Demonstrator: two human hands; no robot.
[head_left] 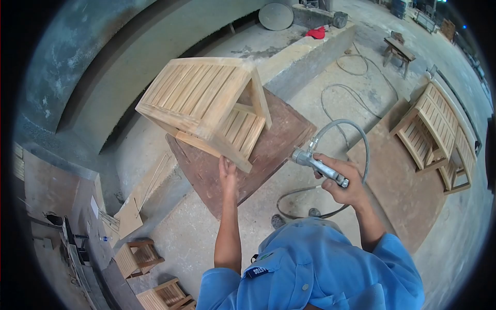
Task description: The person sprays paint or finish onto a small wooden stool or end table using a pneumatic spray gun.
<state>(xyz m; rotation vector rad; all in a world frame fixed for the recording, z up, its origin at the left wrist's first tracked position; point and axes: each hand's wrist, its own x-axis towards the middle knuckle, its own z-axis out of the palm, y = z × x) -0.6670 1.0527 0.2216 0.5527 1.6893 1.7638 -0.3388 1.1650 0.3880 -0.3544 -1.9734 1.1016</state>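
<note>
A slatted wooden stool [194, 98] with a lower slatted shelf stands tilted on a brown board [206, 178]. My left hand [228, 170] is at the stool's near lower edge, its fingers partly hidden behind the wood. My right hand [341, 178] is wrapped round the handle of a metal spray gun [318, 166], whose head points left toward the stool. A grey hose [366, 147] loops from the gun and runs down near my feet.
More slatted wooden pieces [439, 132] stand on a board [398, 181] at right. Two small stools [138, 258] [166, 296] are at lower left. Hose coils lie on the floor. A concrete ledge [310, 54] holds a red cloth [315, 33]; a small bench [399, 50] stands beyond.
</note>
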